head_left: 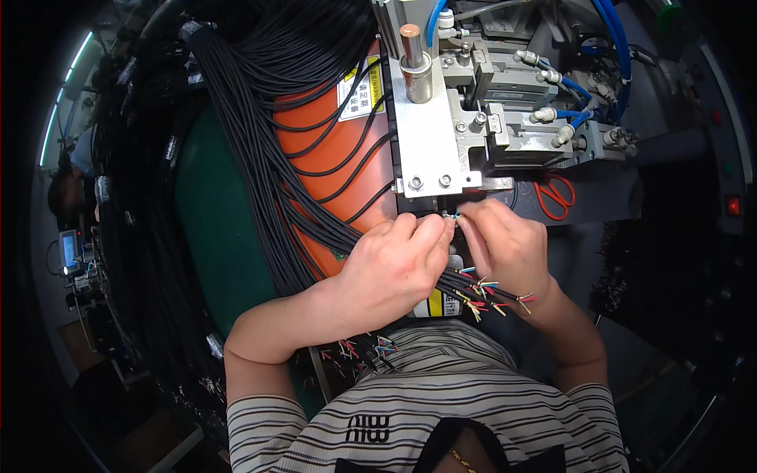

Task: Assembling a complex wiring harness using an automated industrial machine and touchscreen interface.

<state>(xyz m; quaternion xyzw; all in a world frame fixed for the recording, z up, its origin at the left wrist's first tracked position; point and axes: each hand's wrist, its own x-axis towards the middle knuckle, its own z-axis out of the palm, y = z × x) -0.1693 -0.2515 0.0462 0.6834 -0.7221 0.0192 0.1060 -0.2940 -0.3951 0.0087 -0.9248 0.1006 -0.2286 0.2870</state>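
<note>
Both my hands meet at the near end of a metal machine plate (430, 150). My left hand (394, 264) is closed in a pinch on the end of a black cable, largely covered by my fingers. Thumb and forefinger of my right hand (509, 244) pinch thin coloured wires (457, 216) at that end; bits of blue and pale yellow show between the fingertips. Below my hands, several other black cables end in bared red, yellow, white and blue wires (481, 296). These lie between my wrists, partly behind my left hand.
A thick bundle of black cables (256, 150) runs over an orange surface (315, 142) beside a green one (209, 197). Pneumatic cylinders (520, 91) with blue hoses stand at the upper right. Red scissor handles (556, 197) lie right of the plate. More wire ends (359, 351) hang near my lap.
</note>
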